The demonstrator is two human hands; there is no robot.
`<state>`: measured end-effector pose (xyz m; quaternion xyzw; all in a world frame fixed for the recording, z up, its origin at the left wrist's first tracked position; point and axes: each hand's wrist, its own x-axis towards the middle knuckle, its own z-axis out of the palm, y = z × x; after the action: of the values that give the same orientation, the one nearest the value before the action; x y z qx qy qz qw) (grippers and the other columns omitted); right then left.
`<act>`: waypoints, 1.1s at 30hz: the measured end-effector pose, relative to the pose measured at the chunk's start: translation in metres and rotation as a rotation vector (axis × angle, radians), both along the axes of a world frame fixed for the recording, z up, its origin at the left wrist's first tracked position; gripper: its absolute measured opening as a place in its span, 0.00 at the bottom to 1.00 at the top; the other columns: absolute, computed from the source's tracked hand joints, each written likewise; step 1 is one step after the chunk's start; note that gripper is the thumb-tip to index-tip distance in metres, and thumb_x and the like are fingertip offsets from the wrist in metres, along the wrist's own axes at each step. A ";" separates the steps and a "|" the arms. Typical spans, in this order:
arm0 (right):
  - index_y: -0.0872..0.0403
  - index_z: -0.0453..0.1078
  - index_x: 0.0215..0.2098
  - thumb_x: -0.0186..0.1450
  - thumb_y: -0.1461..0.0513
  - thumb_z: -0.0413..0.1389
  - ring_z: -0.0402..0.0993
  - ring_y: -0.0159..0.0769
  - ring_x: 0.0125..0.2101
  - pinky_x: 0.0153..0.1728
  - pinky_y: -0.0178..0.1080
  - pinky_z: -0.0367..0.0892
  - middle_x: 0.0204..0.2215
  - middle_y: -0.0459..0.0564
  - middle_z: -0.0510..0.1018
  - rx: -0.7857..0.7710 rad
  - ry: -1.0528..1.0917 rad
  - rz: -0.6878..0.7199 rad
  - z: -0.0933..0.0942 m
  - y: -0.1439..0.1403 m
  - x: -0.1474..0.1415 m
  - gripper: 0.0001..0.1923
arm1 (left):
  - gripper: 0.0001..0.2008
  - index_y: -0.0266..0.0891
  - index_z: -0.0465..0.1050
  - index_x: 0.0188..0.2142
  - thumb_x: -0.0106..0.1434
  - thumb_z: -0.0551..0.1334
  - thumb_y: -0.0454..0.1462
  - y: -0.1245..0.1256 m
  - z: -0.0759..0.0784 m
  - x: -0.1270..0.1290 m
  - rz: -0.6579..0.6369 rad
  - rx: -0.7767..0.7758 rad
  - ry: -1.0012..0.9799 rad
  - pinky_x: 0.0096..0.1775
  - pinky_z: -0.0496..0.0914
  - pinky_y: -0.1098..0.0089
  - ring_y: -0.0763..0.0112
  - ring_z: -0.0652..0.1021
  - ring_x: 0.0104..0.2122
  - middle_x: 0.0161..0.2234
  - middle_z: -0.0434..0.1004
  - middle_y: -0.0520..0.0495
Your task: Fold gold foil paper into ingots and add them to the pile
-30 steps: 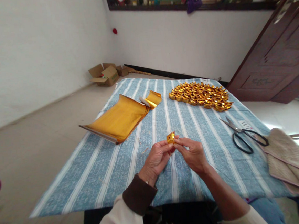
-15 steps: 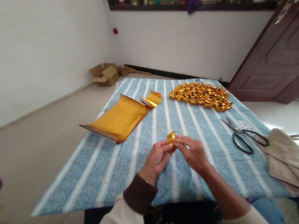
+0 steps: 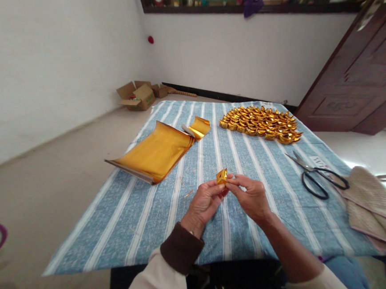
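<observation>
**On the striped cloth, a small gold fold that can easily go wrong**

Across the floor lies the blue striped cloth (image 3: 145, 219), the biggest thing in the room, and all the work rests on it. At its far left side is the stack of gold foil sheets (image 3: 153, 153), with its far end curling up. At the far right side, the finished gold ingots (image 3: 261, 124) sit close together in rows. Near the right edge lie the black scissors (image 3: 317, 177), and just beside them a folded beige cloth (image 3: 371, 206).

Close to the person, above the middle of the cloth, the left hand (image 3: 204, 203) and the right hand (image 3: 252, 197) meet. Both are closed in a pinch on the small folded gold paper (image 3: 221, 176), which stands up between the fingertips and does not touch the cloth.

I think the main risk is in this pinch. The foil looks thin and stiff, so too much pressure may crush the shape or tear a crease, and then the piece would not match the others. The grip takes only the lower edge, so the paper could also slip out and open again. If the hands pull apart unevenly, the fold may come out crooked. A smaller danger is the scissors: their blades point toward the working area, and a careless reach to the right could meet them.
</observation>
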<state>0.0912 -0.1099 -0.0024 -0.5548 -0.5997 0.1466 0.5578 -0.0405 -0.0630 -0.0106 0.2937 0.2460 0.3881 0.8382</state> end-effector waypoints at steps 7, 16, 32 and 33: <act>0.46 0.80 0.34 0.63 0.61 0.58 0.81 0.40 0.37 0.42 0.43 0.74 0.34 0.48 0.84 0.012 -0.011 0.052 0.000 0.000 0.006 0.08 | 0.12 0.33 0.81 0.35 0.49 0.72 0.31 -0.001 -0.003 -0.001 -0.007 -0.088 -0.039 0.50 0.66 0.66 0.63 0.77 0.45 0.38 0.82 0.42; 0.49 0.79 0.35 0.68 0.58 0.56 0.78 0.36 0.31 0.36 0.40 0.71 0.29 0.47 0.82 0.029 -0.158 0.252 0.006 -0.004 0.020 0.10 | 0.09 0.32 0.80 0.37 0.64 0.61 0.35 0.004 0.001 -0.003 -0.003 -0.339 -0.106 0.42 0.71 0.68 0.64 0.79 0.41 0.38 0.82 0.39; 0.52 0.78 0.37 0.71 0.63 0.51 0.78 0.35 0.29 0.34 0.38 0.70 0.29 0.49 0.82 0.142 -0.428 0.156 -0.001 0.003 0.031 0.13 | 0.07 0.33 0.78 0.31 0.65 0.62 0.33 0.000 0.003 -0.003 0.056 -0.416 -0.085 0.39 0.72 0.67 0.65 0.80 0.37 0.35 0.82 0.41; 0.52 0.78 0.37 0.71 0.63 0.51 0.78 0.35 0.29 0.33 0.38 0.70 0.29 0.50 0.82 0.150 -0.432 0.144 -0.001 0.004 0.031 0.13 | 0.06 0.33 0.78 0.31 0.63 0.63 0.33 -0.001 0.002 -0.004 0.056 -0.409 -0.086 0.39 0.72 0.67 0.66 0.80 0.38 0.35 0.82 0.42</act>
<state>0.1225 -0.1058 -0.0038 -0.4859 -0.7525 0.0189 0.4443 -0.0441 -0.0635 -0.0087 0.0939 0.2918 0.3653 0.8790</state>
